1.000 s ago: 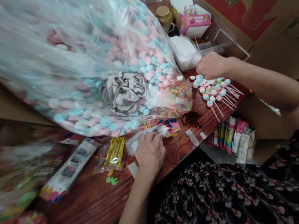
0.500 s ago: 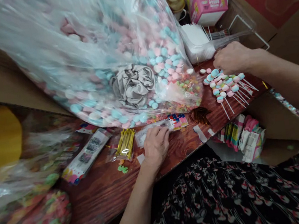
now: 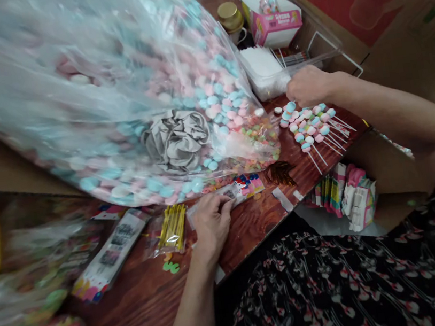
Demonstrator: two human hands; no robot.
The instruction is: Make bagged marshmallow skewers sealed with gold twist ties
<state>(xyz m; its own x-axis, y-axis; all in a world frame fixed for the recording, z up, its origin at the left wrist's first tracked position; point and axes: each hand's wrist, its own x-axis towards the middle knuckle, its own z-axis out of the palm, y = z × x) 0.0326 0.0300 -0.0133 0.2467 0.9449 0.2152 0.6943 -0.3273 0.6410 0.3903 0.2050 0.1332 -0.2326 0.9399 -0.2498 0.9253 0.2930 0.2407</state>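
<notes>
My left hand [image 3: 212, 222] rests over a clear plastic bag with a printed end [image 3: 249, 184], thumb and forefinger pinched together at its edge. My right hand [image 3: 306, 86] is closed in a fist at the far side of a pile of pink, blue and white candy skewers [image 3: 308, 126]; whatever its fingers hold is hidden. White sticks [image 3: 331, 141] poke out of the pile towards me. One loose candy [image 3: 277, 111] lies to its left. Beside my left hand is a packet of gold twist ties [image 3: 172, 227].
A huge clear bag of pastel candies [image 3: 142, 87] fills the back, a grey scrunchie [image 3: 177, 140] on it. Behind my right hand stands a clear plastic bin [image 3: 322, 43] with a pink box [image 3: 277, 25]. Brown ties [image 3: 279, 174] and a stack of printed bags [image 3: 111, 253] lie on the table [image 3: 141, 308].
The view has shifted, so most things appear further left. My left thumb and forefinger have come together on the bag. One of two loose candies near my right hand no longer shows there.
</notes>
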